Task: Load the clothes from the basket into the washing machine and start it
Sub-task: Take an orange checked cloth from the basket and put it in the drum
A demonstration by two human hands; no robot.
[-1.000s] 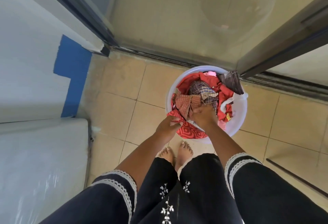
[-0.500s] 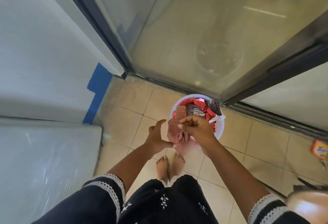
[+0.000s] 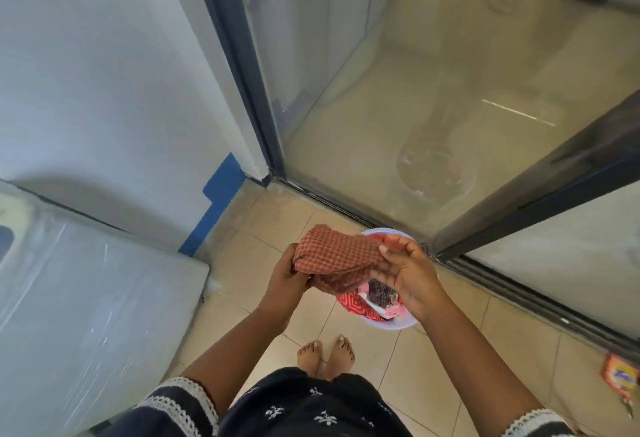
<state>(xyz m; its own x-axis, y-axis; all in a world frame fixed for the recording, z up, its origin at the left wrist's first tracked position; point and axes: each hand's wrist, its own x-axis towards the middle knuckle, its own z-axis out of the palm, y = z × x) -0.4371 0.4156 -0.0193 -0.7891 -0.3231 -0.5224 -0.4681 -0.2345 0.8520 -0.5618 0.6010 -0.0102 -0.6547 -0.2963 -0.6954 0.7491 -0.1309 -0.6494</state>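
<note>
A red-brown checked cloth (image 3: 336, 256) is lifted above the white round basket (image 3: 398, 324) on the tiled floor. My left hand (image 3: 287, 279) grips the cloth's left end. My right hand (image 3: 407, 268) holds its right end, fingers curled over the fabric. More clothes remain in the basket, among them a red patterned piece (image 3: 356, 305) and a dark one (image 3: 379, 292); the cloth and my hands hide much of the basket. The washing machine (image 3: 86, 298), white and wrapped in clear plastic, fills the lower left; its lid looks closed.
A glass sliding door with a dark frame (image 3: 242, 65) runs behind the basket. A white wall with a blue patch (image 3: 218, 201) is on the left. A detergent packet (image 3: 620, 379) lies on the floor at the right edge. My bare feet (image 3: 325, 355) stand just before the basket.
Both hands rose from the basket with the checked cloth. The left hand, open half a second ago, now grips the cloth's left end. The view has lifted, so the basket looks smaller.
</note>
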